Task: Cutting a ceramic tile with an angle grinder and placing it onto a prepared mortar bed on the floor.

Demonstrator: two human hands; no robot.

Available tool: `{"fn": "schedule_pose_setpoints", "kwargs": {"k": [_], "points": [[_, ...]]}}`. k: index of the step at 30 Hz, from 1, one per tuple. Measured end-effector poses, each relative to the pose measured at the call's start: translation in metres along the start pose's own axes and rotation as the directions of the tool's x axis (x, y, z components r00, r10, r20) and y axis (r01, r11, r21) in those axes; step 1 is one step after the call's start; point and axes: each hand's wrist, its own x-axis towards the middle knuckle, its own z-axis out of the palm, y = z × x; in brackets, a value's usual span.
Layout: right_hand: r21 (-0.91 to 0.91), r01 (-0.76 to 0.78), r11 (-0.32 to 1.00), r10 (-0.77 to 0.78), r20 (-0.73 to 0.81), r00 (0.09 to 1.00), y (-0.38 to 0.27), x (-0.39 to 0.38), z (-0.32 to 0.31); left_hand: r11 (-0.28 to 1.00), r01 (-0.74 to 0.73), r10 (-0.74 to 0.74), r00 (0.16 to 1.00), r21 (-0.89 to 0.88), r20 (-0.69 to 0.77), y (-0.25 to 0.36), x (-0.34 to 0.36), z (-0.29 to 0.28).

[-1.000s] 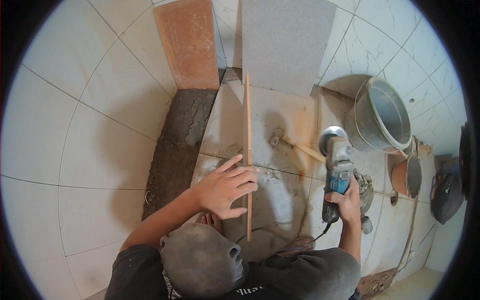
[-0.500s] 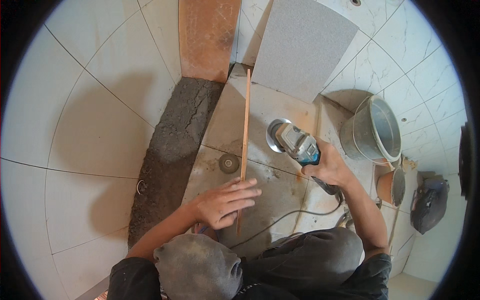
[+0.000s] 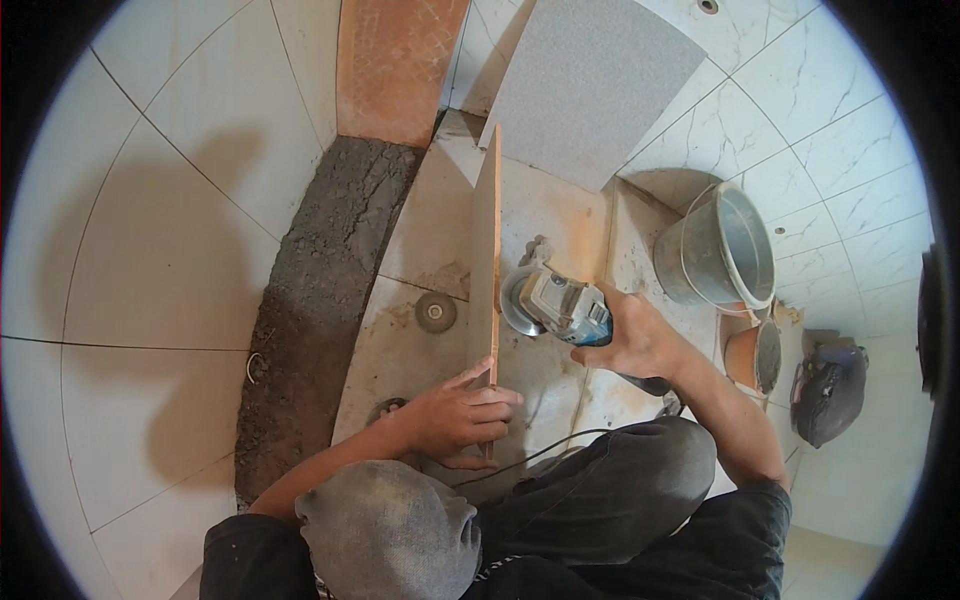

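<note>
The tile (image 3: 487, 245) stands on edge on the floor (image 3: 540, 375), just left of the grinder (image 3: 566, 306), whose body the right hand (image 3: 637, 337) wraps firmly, while the left hand (image 3: 463, 418) lies partly curled over the tile's near end, how tightly I cannot tell. If that hold is loose, the tile could tip or chatter against the disc (image 3: 513, 303), chipping its edge. A kickback or slip toward the person could bring the disc onto those bare fingers.

The grinder's disc (image 3: 514, 310) looks shiny metal; the mortar strip (image 3: 318, 265), rough
</note>
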Motion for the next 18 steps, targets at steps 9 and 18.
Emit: {"fn": "schedule_pose_setpoints", "kwargs": {"k": [9, 18], "points": [[-0.039, 0.061, 0.997, -0.059, 0.040, 0.997, -0.007, -0.003, 0.007, 0.998, -0.059, 0.059, 0.996, -0.003, -0.061, -0.004, 0.001, 0.005], [-0.013, 0.027, 1.000, -0.026, 0.062, 0.998, 0.001, 0.001, 0.011, 0.998, -0.059, 0.059, 0.998, 0.006, -0.026, -0.006, 0.000, 0.004]]}}
